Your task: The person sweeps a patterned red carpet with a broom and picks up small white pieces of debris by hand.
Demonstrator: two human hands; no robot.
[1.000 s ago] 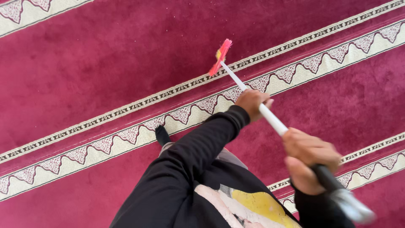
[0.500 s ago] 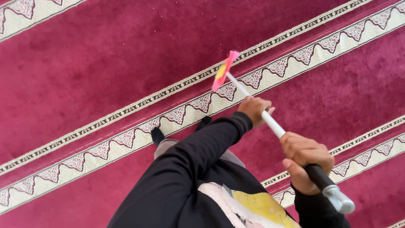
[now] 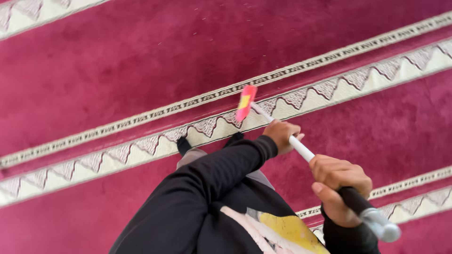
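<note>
A long white-handled broom [image 3: 301,149] is gripped in both fists: the left hand [image 3: 282,135] is closed around the shaft lower down, the right hand [image 3: 339,195] is wrapped around the dark grip near the top end. Its pink head [image 3: 246,102] is set on the cream patterned band [image 3: 329,91] of the crimson carpet [image 3: 141,70], just ahead of the dark-socked feet [image 3: 184,145]. A sweeping stroke appears to be in hand; the next pass is judged to call for the head being kept low against the pile and drawn along the band.

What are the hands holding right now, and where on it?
A broom: left hand on its white shaft, right hand on the black grip near the top end.
</note>
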